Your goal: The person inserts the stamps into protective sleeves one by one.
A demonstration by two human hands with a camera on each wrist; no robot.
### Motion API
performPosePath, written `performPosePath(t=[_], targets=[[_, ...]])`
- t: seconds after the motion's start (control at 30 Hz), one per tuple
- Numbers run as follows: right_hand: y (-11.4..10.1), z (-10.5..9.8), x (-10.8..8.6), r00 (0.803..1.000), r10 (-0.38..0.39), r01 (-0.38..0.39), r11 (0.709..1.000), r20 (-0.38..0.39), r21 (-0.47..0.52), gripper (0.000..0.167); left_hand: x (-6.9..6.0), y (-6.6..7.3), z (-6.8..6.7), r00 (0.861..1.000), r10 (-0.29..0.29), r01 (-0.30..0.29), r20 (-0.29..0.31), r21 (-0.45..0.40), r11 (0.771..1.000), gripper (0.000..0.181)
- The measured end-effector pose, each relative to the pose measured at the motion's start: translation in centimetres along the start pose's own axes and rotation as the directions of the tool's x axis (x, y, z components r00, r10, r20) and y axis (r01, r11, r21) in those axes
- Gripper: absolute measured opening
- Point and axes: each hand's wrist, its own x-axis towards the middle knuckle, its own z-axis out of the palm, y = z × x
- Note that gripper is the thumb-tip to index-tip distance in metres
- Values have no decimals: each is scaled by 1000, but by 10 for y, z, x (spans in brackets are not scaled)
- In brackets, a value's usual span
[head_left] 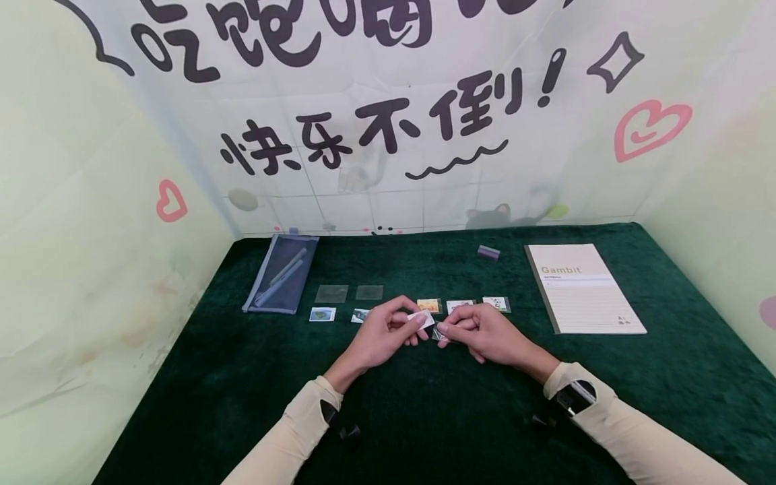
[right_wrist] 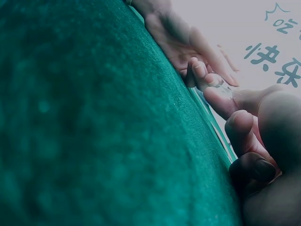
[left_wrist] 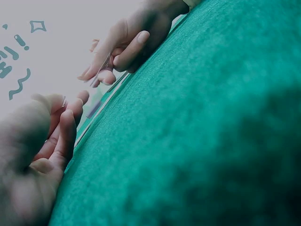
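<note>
Between thumb and fingers my left hand point(head_left: 383, 331) pinches a small white card point(head_left: 424, 318), stamp-sized, held above the cloth. Close to its right, my right hand point(head_left: 488, 331) pinches a small clear plastic sleeve point(left_wrist: 100, 71); its fingers cover part of it. The two held pieces are near each other; the head view does not show whether they touch. Behind the hands lie small picture cards: a yellow one point(head_left: 428, 305), one partly behind the right hand point(head_left: 461, 306), and a black-and-white one point(head_left: 496, 303). To the left is a blue-green picture card point(head_left: 322, 314), with another point(head_left: 360, 315) partly hidden by the left hand.
Two clear sleeves point(head_left: 331, 294) lie flat behind the left cards. A blue mesh zip pouch point(head_left: 281, 275) with pens is at the far left. A white notebook point(head_left: 587, 289) lies at the right, and a small purple block point(head_left: 488, 252) at the back of the green cloth.
</note>
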Motion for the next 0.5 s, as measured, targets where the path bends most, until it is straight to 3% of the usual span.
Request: performPosePath(t=[0.5], targets=[[-1,1,1,1000,-2,2,1000,-2,-16,27,0,-1,0,1000,3,-4,17,43,999,26]])
